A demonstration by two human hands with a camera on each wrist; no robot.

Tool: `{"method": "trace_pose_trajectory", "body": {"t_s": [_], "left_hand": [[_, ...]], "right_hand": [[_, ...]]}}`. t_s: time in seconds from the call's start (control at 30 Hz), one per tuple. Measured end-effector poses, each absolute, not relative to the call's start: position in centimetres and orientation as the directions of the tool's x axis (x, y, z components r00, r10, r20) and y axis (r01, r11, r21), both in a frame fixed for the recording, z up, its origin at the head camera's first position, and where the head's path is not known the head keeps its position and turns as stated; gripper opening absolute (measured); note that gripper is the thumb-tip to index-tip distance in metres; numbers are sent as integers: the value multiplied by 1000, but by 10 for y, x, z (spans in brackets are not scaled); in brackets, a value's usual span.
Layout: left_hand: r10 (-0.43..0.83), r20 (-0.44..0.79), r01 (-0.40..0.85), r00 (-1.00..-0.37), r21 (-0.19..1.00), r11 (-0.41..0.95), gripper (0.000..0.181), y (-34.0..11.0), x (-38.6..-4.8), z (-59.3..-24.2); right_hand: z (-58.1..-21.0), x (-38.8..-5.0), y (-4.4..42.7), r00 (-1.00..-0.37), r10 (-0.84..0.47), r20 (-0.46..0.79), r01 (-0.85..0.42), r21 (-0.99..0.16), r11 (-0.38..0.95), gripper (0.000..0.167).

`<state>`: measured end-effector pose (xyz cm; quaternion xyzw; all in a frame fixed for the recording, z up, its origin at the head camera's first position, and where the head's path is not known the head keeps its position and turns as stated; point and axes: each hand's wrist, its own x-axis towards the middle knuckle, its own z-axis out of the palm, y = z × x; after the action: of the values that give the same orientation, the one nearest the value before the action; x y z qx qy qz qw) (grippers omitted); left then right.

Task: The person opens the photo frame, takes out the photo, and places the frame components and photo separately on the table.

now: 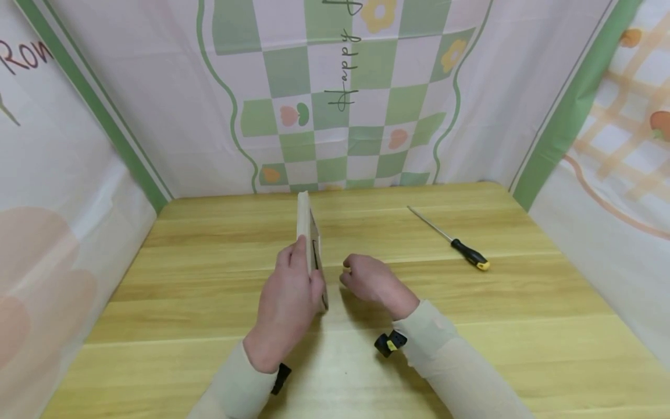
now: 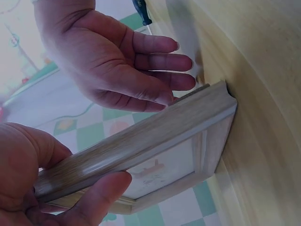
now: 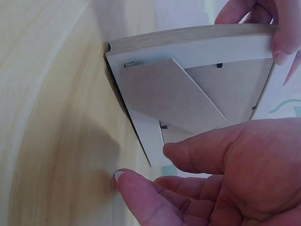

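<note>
A wooden picture frame (image 1: pixel 303 218) stands upright on its edge on the table. My left hand (image 1: pixel 288 297) grips it by the near upper part, with the thumb (image 2: pixel 106 193) on one face. In the right wrist view the frame's back shows a cardboard stand flap (image 3: pixel 169 94) lying askew over the backing board (image 3: pixel 230 84), with small black tabs around it. My right hand (image 1: pixel 369 279) hovers just right of the frame, apart from the backing. Its fingers (image 3: pixel 146 197) are loosely bent and hold nothing. The picture side is partly visible in the left wrist view.
A screwdriver (image 1: pixel 468 253) with a black and yellow handle lies at the right on the wooden table (image 1: pixel 209 326), its tip toward the back. Printed cloth (image 1: pixel 340 139) hangs behind the table, with more cloth on both sides.
</note>
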<state>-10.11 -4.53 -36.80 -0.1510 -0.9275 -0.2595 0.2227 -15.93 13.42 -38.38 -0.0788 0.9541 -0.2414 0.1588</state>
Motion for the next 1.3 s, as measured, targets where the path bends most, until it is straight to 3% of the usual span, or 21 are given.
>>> {"method": "trace_pose_trajectory", "body": {"t_s": [0.27,0.57,0.97,1.3], "left_hand": [[105,310,273,-945,568,777,69,-50,-103,-366],[106,228,229,-968,625,746,73,-60,-104,-369],[143,161,208,-976,533,820,69,-71,-104,-377],[195,112,224,-974,532,817,42,-80,-107,-387]], "right_hand": [[-383,-158,132,-938,-239,-250,-92,-486,869,46],[-381,-160,133,-940,-234,-249,-87,-488,868,38],[-382,-165,133,-949,-220,-227,-117,-394,912,22],[-383,-164,134,-960,-182,-214,-118,-279,953,19]]}}
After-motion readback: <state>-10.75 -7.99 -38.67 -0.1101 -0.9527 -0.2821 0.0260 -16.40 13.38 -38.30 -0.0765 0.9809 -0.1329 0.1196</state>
